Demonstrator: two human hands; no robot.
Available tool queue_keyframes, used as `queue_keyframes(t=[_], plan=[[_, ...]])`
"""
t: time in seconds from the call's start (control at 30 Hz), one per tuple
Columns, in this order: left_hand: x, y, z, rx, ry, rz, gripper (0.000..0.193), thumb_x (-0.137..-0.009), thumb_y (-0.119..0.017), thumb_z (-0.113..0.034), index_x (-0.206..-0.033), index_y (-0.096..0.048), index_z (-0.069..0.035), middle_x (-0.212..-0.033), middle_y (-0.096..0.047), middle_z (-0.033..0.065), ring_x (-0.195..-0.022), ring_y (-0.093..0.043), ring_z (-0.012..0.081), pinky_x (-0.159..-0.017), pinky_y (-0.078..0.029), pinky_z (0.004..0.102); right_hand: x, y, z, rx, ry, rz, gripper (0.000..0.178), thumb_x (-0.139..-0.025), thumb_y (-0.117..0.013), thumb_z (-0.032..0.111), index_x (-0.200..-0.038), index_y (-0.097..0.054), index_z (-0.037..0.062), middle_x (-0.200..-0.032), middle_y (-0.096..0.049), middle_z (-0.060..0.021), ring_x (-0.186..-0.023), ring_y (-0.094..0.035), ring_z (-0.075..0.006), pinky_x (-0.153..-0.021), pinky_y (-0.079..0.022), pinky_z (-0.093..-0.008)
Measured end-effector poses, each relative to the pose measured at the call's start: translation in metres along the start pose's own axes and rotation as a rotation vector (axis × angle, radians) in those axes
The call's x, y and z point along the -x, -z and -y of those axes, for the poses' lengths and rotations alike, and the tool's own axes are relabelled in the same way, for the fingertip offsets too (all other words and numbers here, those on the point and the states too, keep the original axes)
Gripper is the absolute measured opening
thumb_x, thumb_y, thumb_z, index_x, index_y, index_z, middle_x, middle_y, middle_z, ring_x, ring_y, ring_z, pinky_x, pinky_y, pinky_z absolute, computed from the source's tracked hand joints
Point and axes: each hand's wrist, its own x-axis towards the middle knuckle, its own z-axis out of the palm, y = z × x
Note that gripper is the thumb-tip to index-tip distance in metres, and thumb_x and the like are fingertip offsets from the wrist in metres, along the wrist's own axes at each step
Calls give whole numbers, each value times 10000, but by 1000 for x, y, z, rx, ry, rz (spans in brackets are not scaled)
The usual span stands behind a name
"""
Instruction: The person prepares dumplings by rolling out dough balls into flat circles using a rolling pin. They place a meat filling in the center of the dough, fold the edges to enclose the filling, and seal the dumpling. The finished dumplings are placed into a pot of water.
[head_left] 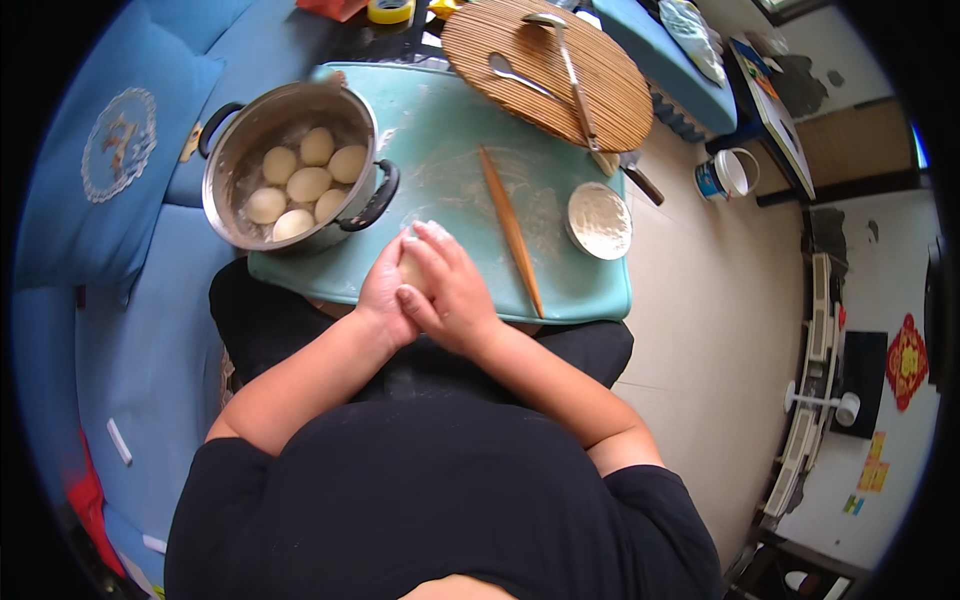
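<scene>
Over the near edge of a floured turquoise board, my left hand and my right hand are cupped together. Between the palms shows part of a pale dough ball; the fingers hide the rest, and flour whitens the fingertips. To the left, a two-handled metal pot holds several round dough balls. A tapered wooden rolling pin lies on the board to the right of my hands. Farther right, near the board's edge, stands a white bowl of flour.
At the far right, a round slatted mat carries a ladle and a spoon. A dark-handled tool juts past the board. A white bucket stands on the tiled floor. The blue sofa lies left.
</scene>
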Motion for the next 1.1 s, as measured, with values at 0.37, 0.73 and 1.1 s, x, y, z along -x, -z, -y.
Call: queue_keyframes(t=[0.37, 0.73, 1.1], plan=[[-6, -11, 14, -257, -47, -16, 471, -963, -335, -440, -1254, -450, -87, -1184, -554, 84, -1097, -537, 223, -979, -404, 368, 9, -4, -36, -320, -342, -38, 551, -815, -640, 269, -1271, -435, 40, -1292, -398, -237, -1181, -435, -367, -985, -375, -417], [26, -13, -31, -750, -333, 3, 349, -972, -392, -201, -1257, -451, -8, -1251, -525, 142, -1112, -535, 230, -917, -426, 337, -23, 43, -154, -1696, -1188, -350, 362, -847, -634, 317, -1089, -512, 78, -966, -618, -139, -854, -637, -336, -590, -573, -376], [55, 40, -110, -1933, -1419, -212, 222, -842, -556, -60, -1058, -577, -15, -1117, -586, 152, -1080, -531, 339, -982, -374, 435, -94, 33, -279, 550, -929, -197, 569, -709, -713, 288, -1211, -510, 110, -1355, -397, -127, -1256, -384, -294, -955, -422, -388]])
